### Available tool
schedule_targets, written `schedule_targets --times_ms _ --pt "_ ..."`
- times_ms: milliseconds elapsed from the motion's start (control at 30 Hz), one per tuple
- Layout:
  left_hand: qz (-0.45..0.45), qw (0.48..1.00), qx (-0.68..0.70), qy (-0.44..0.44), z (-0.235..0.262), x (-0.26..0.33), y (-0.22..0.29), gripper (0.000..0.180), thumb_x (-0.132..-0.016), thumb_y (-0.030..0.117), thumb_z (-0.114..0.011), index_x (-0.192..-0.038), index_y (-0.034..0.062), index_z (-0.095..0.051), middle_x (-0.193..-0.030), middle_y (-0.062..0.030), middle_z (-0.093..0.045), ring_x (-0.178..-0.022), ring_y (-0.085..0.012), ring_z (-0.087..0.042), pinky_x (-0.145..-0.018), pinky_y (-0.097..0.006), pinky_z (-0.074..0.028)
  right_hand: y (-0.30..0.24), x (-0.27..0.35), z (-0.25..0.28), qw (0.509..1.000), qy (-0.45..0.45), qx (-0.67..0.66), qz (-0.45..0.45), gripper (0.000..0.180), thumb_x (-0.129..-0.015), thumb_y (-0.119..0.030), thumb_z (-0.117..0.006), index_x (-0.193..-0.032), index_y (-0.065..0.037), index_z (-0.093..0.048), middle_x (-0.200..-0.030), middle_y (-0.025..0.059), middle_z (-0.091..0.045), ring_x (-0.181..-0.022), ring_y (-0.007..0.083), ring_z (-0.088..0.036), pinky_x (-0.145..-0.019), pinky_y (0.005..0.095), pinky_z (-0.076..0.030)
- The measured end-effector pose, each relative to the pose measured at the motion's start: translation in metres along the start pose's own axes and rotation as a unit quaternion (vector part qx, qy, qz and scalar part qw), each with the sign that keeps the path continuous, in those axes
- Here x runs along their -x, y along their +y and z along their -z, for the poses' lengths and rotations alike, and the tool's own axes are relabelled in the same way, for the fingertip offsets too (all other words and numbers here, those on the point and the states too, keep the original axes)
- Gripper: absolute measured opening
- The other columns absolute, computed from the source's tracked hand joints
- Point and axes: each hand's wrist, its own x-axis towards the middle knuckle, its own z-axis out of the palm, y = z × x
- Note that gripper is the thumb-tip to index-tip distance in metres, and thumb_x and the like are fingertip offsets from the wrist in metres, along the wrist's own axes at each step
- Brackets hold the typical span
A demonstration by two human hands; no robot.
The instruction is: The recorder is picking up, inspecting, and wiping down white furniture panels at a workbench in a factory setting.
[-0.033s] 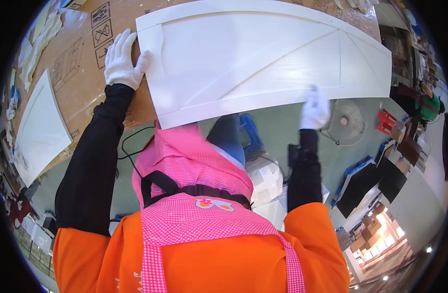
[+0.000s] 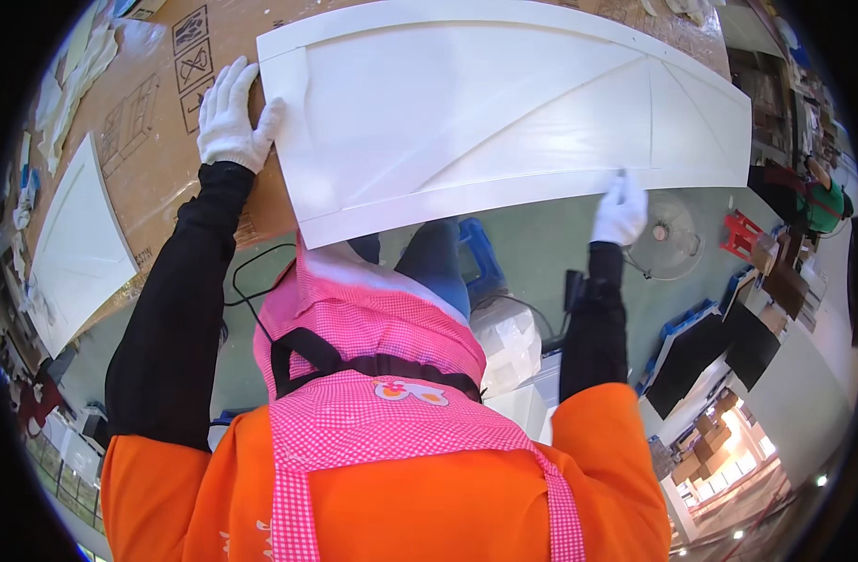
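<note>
A large white panel (image 2: 485,122) with raised frame strips and diagonal lines lies on brown cardboard, its near edge jutting past the table. Flat on the cardboard (image 2: 134,187), my gloved left hand (image 2: 232,120) has its fingers stretched out and its thumb against the panel's left edge. At the near edge, right of the middle, the fingers of my gloved right hand (image 2: 621,211) are pinched together. A small dark tip pokes out above them; what it belongs to I cannot make out.
Another white panel (image 2: 80,248) lies at the left. Below the table's edge are a fan (image 2: 666,234), a red stool (image 2: 740,234), a blue plastic stool (image 2: 483,260) and a wrapped bundle (image 2: 506,342). A person in green (image 2: 825,201) is at the far right.
My right hand has moved to the right along the panel's near edge and slightly toward me. The panel and my left hand have shifted very slightly left.
</note>
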Motion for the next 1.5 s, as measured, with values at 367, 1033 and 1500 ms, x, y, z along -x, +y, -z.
schedule_targets --times_ms 367,1033,1500 --pt "-0.002 1.000 -0.015 -0.024 0.002 0.004 -0.003 0.057 -0.097 0.041 -0.057 -0.143 0.0082 -0.049 -0.152 -0.0157 -0.046 -0.143 -0.0357 -0.039 -0.119 -0.047 -0.028 -0.100 0.074 -0.002 0.924 -0.004 -0.266 0.275 0.007 -0.081 -0.008 -0.068 -0.085 -0.012 -0.073 -0.070 0.0110 -0.062 -0.060 0.0287 -0.059 -0.055 0.0386 -0.047" --pt "0.184 0.973 -0.137 0.006 -0.031 -0.008 0.034 0.077 -0.089 0.058 -0.058 -0.138 -0.0023 -0.053 -0.147 -0.0263 -0.048 -0.140 -0.0411 -0.040 -0.118 -0.048 -0.028 0.199 -0.129 -0.015 0.995 -0.039 0.034 -0.081 0.028 -0.100 -0.018 -0.056 -0.122 -0.006 -0.070 -0.111 0.0150 -0.072 -0.102 0.0255 -0.068 -0.091 0.0335 -0.052" --pt "0.237 0.968 -0.083 0.022 -0.034 -0.016 0.055 0.074 -0.088 0.059 -0.059 -0.142 0.0099 -0.051 -0.152 -0.0192 -0.044 -0.143 -0.0384 -0.036 -0.118 -0.051 -0.024 -0.189 0.027 -0.019 0.776 -0.196 -0.338 0.495 0.033 -0.078 -0.007 -0.062 -0.110 -0.006 -0.067 -0.095 0.0107 -0.067 -0.091 0.0287 -0.067 -0.076 0.0399 -0.054"
